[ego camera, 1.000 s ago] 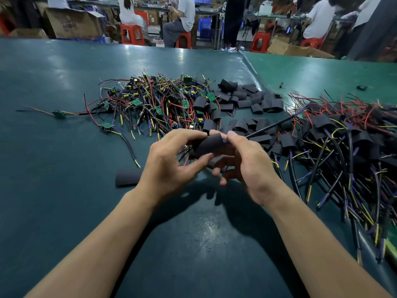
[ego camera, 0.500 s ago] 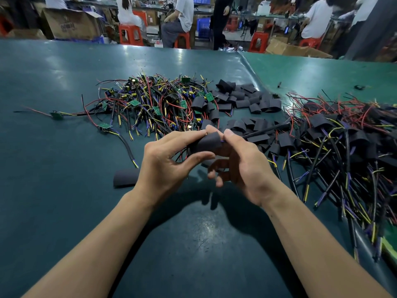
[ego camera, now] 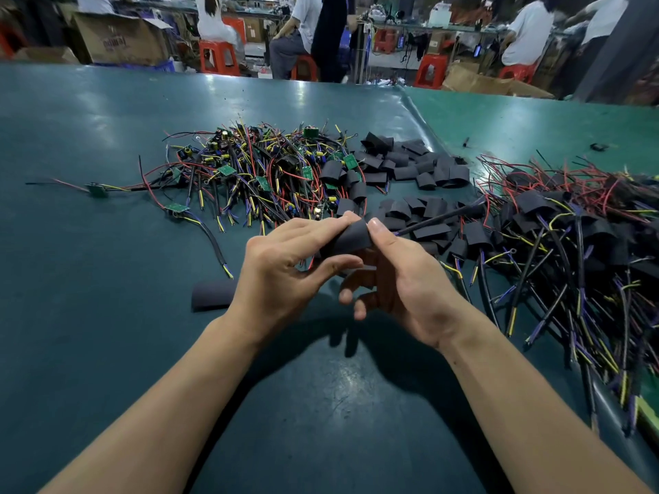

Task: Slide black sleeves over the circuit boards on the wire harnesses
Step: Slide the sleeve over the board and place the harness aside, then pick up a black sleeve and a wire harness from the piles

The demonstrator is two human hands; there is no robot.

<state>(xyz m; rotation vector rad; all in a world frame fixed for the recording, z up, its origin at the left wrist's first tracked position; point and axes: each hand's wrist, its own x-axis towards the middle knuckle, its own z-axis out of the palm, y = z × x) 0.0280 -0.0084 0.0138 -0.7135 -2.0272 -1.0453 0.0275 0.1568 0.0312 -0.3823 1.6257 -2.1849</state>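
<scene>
My left hand (ego camera: 285, 272) and my right hand (ego camera: 406, 283) meet above the green table and both pinch one black sleeve (ego camera: 351, 238). A black cable (ego camera: 438, 219) runs from the sleeve's right end toward the right pile. The circuit board inside the sleeve is hidden. A tangle of bare wire harnesses with small green boards (ego camera: 256, 176) lies behind my left hand. Loose black sleeves (ego camera: 410, 162) are heaped behind my hands. Sleeved harnesses (ego camera: 577, 237) are piled at the right.
One flat black sleeve (ego camera: 212, 294) lies on the table (ego camera: 89, 315) left of my left wrist. A single harness with a green board (ego camera: 97, 190) trails at the far left. People sit on red stools (ego camera: 217, 58) beyond the table's far edge, near cardboard boxes.
Both hands stay together on the sleeve and have shifted slightly up and away from me. The sleeve sits a little further along between my fingers.
</scene>
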